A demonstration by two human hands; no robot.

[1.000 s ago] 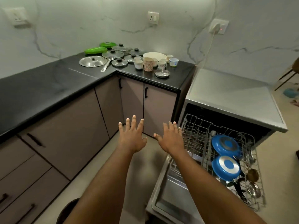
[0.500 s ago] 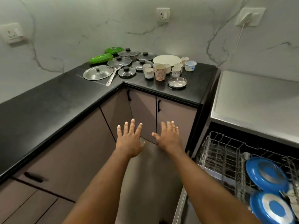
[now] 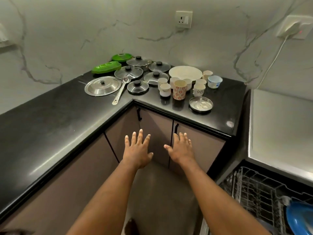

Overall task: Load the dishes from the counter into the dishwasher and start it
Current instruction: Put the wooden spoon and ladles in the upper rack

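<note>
Hovering empty, fingers spread: left hand [image 3: 137,150], right hand [image 3: 181,150]; small round steel plate [image 3: 201,103] ahead on black bench [image 3: 50,124], nearer right.

Soft, moderate light from above with a grey-green cast; the black counter [image 3: 50,126] carries pale glare streaks at left and a small bright spot at its right end, and the steel lid [image 3: 103,86] shines. Fisheye bends straight edges near the frame borders. Detail is soft and compressed, and the lower corners are dark.
</note>
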